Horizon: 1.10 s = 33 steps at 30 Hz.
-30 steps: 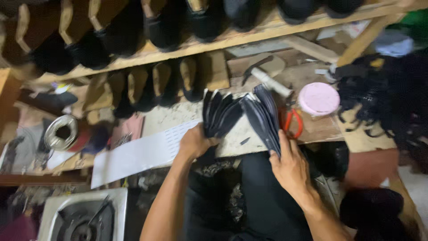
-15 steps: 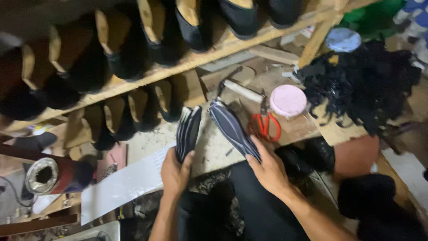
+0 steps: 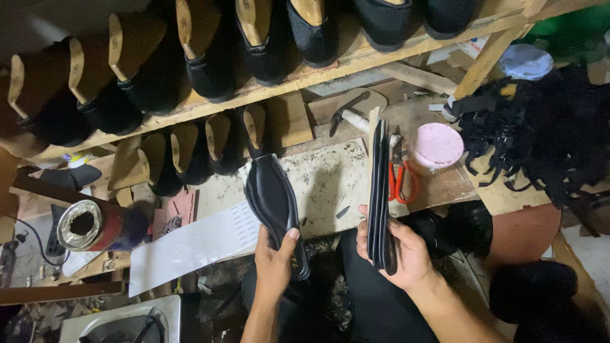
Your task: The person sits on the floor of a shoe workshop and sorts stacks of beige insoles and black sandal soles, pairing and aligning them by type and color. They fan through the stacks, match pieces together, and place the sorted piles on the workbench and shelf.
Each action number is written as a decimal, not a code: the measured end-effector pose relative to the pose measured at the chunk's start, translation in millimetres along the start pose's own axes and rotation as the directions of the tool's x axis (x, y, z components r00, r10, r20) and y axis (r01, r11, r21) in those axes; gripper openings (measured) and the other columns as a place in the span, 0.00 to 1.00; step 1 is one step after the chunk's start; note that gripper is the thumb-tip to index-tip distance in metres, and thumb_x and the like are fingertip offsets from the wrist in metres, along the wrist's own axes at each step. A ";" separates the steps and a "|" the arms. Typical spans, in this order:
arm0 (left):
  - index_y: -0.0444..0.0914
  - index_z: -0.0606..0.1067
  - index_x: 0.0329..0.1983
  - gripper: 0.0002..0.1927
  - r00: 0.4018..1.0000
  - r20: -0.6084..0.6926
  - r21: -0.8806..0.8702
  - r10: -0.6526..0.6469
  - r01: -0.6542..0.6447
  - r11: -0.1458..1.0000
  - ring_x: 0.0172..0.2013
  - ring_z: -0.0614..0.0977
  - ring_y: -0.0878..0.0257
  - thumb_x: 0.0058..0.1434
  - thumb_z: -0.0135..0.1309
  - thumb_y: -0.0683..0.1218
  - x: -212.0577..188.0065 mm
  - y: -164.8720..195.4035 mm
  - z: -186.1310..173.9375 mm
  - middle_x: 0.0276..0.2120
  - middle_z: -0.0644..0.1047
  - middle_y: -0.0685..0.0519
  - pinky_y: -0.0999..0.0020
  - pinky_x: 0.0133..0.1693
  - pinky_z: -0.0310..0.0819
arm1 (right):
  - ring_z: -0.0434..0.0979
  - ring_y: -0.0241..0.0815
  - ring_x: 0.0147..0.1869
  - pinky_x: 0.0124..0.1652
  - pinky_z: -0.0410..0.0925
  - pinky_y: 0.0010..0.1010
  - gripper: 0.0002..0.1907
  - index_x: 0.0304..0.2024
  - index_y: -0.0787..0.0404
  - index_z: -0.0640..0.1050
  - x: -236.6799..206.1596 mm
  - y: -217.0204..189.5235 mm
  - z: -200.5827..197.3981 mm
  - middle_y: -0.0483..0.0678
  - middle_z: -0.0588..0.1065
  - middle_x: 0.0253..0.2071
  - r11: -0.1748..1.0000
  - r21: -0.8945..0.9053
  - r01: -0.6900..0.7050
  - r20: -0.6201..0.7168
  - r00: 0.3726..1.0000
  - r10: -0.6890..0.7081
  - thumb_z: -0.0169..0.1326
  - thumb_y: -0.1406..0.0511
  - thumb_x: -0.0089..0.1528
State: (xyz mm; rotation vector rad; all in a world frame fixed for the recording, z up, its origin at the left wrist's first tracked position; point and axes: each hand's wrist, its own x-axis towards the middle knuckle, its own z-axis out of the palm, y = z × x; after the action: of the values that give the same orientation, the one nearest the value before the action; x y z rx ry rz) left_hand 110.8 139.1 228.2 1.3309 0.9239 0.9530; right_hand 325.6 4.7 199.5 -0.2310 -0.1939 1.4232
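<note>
My left hand (image 3: 274,263) grips a small stack of black shoe insoles (image 3: 272,202) by the heel end, held flat with the toes pointing away over the speckled work board (image 3: 330,178). My right hand (image 3: 406,251) holds a second stack of black insoles (image 3: 379,190) on edge, upright, a short way to the right. The two stacks are apart and do not touch. My dark trousers fill the lower middle of the view.
A slanted wooden shelf (image 3: 305,76) carries black shoes on wooden lasts (image 3: 197,57), with more below. Red-handled scissors (image 3: 401,181), a pink lid (image 3: 437,145), a heap of black straps (image 3: 540,140), a metal can (image 3: 89,225) and a white paper sheet (image 3: 190,244) lie around.
The insoles, fanned together a second ago, are now split into two separate stacks. My left hand has drawn its stack left and laid it flat; the view has shifted too.
</note>
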 end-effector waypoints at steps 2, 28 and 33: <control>0.29 0.69 0.63 0.27 0.999 0.032 -0.046 -0.010 0.011 0.999 0.56 0.77 0.58 0.63 0.58 0.45 -1.8 -2.1 1.4 0.57 0.78 0.44 0.66 0.60 0.65 | 0.79 0.47 0.47 0.46 0.71 0.38 0.28 0.64 0.71 0.68 -0.1 1.3 4.2 0.58 0.77 0.45 0.993 -0.116 0.025 -0.058 0.998 -0.032 0.48 0.61 0.66; 0.26 0.57 0.71 0.40 0.955 0.060 -0.072 -0.289 0.293 0.953 0.68 0.64 0.60 0.68 0.49 0.59 14.4 -79.0 15.3 0.69 0.64 0.45 0.68 0.67 0.52 | 0.75 0.38 0.54 0.55 0.70 0.33 0.21 0.57 0.67 0.74 42.1 9.9 -4.2 0.47 0.78 0.49 0.365 -0.895 -0.255 -0.155 0.947 0.280 0.58 0.66 0.62; 0.27 0.50 0.73 0.48 0.967 0.235 -0.001 -0.094 0.097 0.995 0.67 0.65 0.54 0.61 0.58 0.56 -6.4 -54.8 13.7 0.68 0.63 0.42 0.65 0.65 0.56 | 0.79 0.37 0.51 0.51 0.71 0.31 0.27 0.60 0.61 0.71 37.5 38.4 4.0 0.48 0.79 0.50 0.048 -0.964 -0.262 -0.255 0.959 0.121 0.58 0.60 0.60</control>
State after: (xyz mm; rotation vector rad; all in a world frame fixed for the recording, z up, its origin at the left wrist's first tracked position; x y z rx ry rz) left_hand 123.0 127.6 173.9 1.3435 0.7911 0.7082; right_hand 293.1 47.1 192.7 -1.5977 -1.1492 1.2814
